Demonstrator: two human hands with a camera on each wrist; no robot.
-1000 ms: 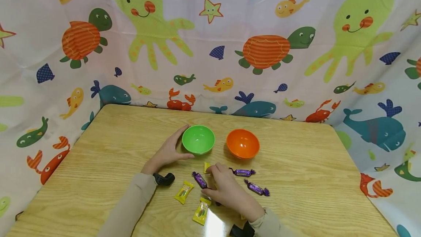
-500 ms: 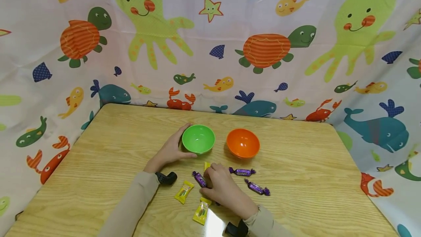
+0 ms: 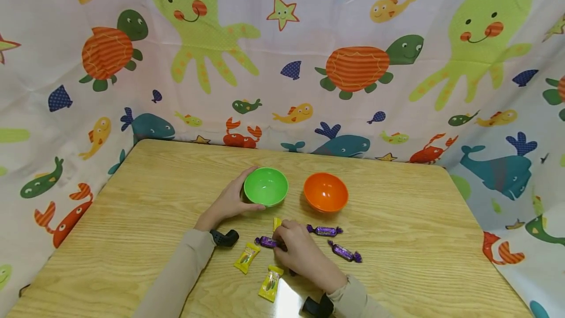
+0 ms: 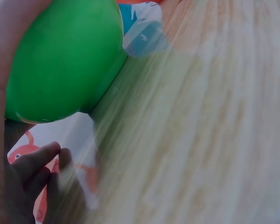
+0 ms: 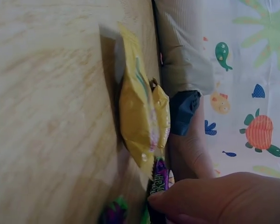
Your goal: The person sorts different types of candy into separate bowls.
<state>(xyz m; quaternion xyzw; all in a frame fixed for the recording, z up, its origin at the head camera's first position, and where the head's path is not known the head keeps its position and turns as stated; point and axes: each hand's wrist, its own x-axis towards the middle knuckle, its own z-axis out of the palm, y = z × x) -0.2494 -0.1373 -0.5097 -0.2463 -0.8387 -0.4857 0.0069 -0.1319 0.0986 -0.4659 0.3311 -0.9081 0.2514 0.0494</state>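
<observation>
My left hand holds the side of a small green bowl, thumb along its front and fingers around its left side. Close up in the left wrist view, the green bowl stands on the wood. Nearer me, my right hand pinches a purple twist-wrapped candy by its right end, which the fingers hide. The right wrist view shows the thumb against that purple candy, with a yellow-wrapped candy in front.
Right of the green bowl stands an orange bowl. Two more purple candies lie right of my right hand. Yellow candies lie around it, one partly covered by the fingers. A printed sea-animal curtain borders the wooden table.
My right fingers have closed on the purple candy, which has turned from slanted to nearly level. The left thumb has slid slightly right along the green bowl.
</observation>
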